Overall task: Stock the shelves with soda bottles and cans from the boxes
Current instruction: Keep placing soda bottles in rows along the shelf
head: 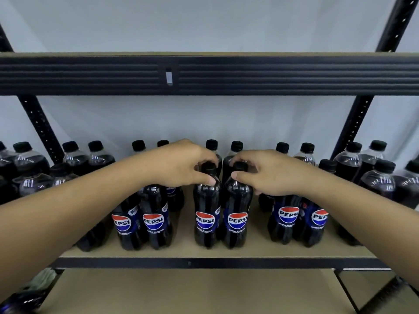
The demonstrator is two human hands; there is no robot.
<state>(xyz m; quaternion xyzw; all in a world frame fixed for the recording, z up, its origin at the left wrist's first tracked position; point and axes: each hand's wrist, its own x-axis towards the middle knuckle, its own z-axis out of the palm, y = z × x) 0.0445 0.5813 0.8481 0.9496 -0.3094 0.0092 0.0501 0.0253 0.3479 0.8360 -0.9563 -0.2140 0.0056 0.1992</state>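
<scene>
Both hands, left hand (pixel 181 165) and right hand (pixel 268 172), pinch bottle necks mid-frame: left bottle (pixel 206 209), right bottle (pixel 237 211) on tan shelf (pixel 226 251); pale wall behind.

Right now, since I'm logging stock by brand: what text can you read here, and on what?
"PEPSI": logo on the front-row bottles, including the left centre bottle held by the left hand and the right centre bottle held by the right hand.
"ZERO SUGAR": under that logo, clearest on the two centre bottles.
Finer print on the labels: too blurred to read.
</scene>
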